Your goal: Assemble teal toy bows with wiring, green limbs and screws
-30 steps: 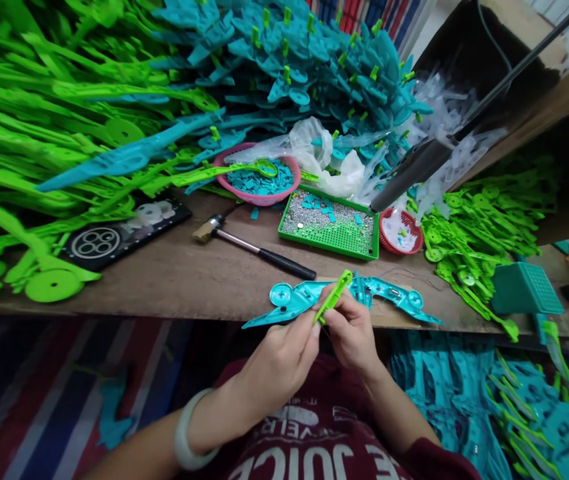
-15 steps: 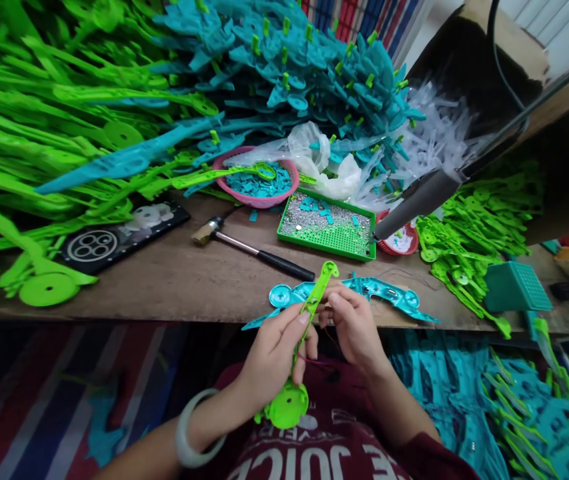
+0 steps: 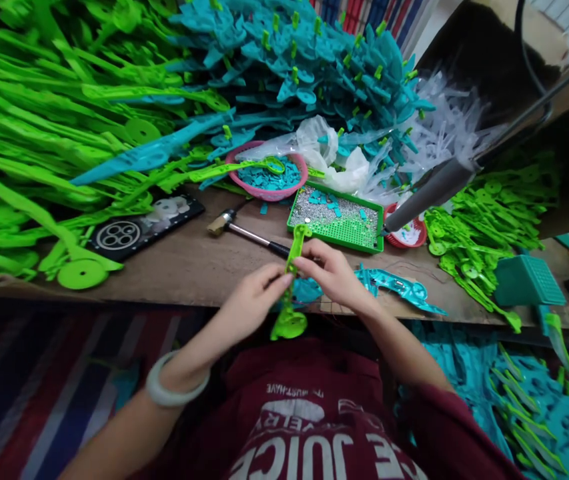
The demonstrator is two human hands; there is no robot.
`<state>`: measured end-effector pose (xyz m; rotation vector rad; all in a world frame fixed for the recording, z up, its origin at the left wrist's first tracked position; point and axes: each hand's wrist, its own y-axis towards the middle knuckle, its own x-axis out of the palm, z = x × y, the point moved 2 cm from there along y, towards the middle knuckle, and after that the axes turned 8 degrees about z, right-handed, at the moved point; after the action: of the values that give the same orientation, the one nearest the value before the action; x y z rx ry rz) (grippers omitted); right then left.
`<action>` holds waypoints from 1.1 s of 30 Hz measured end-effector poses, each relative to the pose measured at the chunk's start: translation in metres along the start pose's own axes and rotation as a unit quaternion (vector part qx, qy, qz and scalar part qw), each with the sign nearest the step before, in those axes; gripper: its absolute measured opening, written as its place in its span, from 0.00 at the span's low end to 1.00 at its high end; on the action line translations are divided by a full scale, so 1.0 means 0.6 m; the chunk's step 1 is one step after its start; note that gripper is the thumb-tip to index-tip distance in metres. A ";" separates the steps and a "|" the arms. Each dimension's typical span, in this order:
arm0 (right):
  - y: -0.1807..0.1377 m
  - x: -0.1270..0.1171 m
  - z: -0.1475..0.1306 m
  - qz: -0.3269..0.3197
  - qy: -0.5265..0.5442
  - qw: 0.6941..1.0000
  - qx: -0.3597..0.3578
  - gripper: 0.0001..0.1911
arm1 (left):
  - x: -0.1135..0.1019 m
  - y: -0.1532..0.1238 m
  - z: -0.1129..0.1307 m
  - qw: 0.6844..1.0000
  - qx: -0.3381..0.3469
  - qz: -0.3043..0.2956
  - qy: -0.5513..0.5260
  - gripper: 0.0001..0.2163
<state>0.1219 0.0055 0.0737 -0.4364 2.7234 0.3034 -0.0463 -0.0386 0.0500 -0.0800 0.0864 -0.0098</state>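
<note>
Between both hands, over the table's front edge, a long bright green plastic part [image 3: 289, 323] with a round disc at its lower end is held roughly upright. My left hand [image 3: 259, 293] grips its middle, thumb on top. Just above, my right hand [image 3: 328, 272] pinches at the same part with bent fingers; whether something small sits in that pinch is hidden. Behind the hands a blue plastic part [image 3: 401, 285] with a curved arm lies on the table, partly covered by the right hand.
A hammer [image 3: 254, 235] lies behind my hands. Beyond it stand a pink basket [image 3: 269, 195] of blue pieces, a green tray [image 3: 334, 238] of small metal bits and a red basket [image 3: 417, 235]. Heaped green parts [image 3: 24, 127] fill the left, blue parts [image 3: 284, 67] the back. A grey lamp arm [image 3: 429, 190] reaches in from the right.
Both hands have moved up and forward with the green part, away from my body toward the table. My right hand now sits closer on the part, and the view has shifted slightly.
</note>
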 end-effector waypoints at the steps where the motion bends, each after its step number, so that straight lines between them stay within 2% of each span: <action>1: 0.003 -0.004 -0.004 -0.021 -0.012 1.000 -0.020 0.14 | -0.022 0.004 -0.001 0.999 -0.023 0.024 -0.027 0.13; 5: -0.029 -0.022 0.004 -0.134 -0.103 0.983 -0.070 0.32 | -0.106 0.002 -0.002 0.966 -0.083 0.184 -0.160 0.14; 6: -0.043 -0.024 0.016 -0.154 -0.136 0.976 -0.072 0.32 | -0.118 -0.001 -0.004 0.956 -0.088 0.213 -0.180 0.14; 8: -0.069 -0.028 0.045 -0.146 -0.196 0.967 -0.078 0.24 | -0.126 -0.003 -0.015 0.942 -0.105 0.239 -0.210 0.14; 11: -0.095 -0.044 0.082 -0.088 -0.237 0.962 -0.105 0.13 | -0.109 0.001 -0.039 0.938 -0.139 0.210 -0.240 0.15; 14: -0.101 -0.083 0.089 -0.121 -0.205 0.966 -0.102 0.12 | -0.082 0.008 -0.055 0.945 -0.158 0.146 -0.248 0.18; 16: -0.089 -0.113 0.080 -0.124 -0.165 0.975 -0.086 0.10 | -0.069 0.009 -0.058 0.948 -0.168 0.109 -0.248 0.19; 18: -0.060 -0.126 0.071 -0.065 -0.167 0.980 -0.081 0.09 | -0.060 0.008 -0.057 0.949 -0.178 0.080 -0.248 0.19; 20: -0.021 -0.104 0.065 -0.031 -0.243 0.964 -0.104 0.09 | -0.054 0.006 -0.053 0.948 -0.181 0.065 -0.255 0.19; 21: 0.000 -0.079 0.063 -0.049 -0.298 0.945 -0.122 0.10 | -0.051 0.005 -0.051 0.945 -0.181 0.064 -0.264 0.19; 25: 0.064 0.038 0.051 -0.214 -0.466 0.839 -0.183 0.14 | -0.049 -0.006 -0.048 0.935 -0.188 0.096 -0.284 0.21; 27: 0.082 0.066 0.035 -0.245 -0.497 0.806 -0.206 0.17 | -0.055 -0.014 -0.049 0.933 -0.198 0.119 -0.276 0.21; 30: 0.115 0.055 0.009 -0.219 -0.510 0.791 -0.257 0.19 | -0.064 -0.023 -0.052 0.927 -0.214 0.137 -0.277 0.21; 33: 0.157 0.019 -0.005 -0.181 -0.478 0.811 -0.284 0.17 | -0.066 -0.019 -0.052 0.923 -0.213 0.136 -0.292 0.19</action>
<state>0.0792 0.0893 0.0863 -0.7007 1.4854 0.9393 -0.0886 -0.0522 0.0236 -0.5022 -0.5023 0.3114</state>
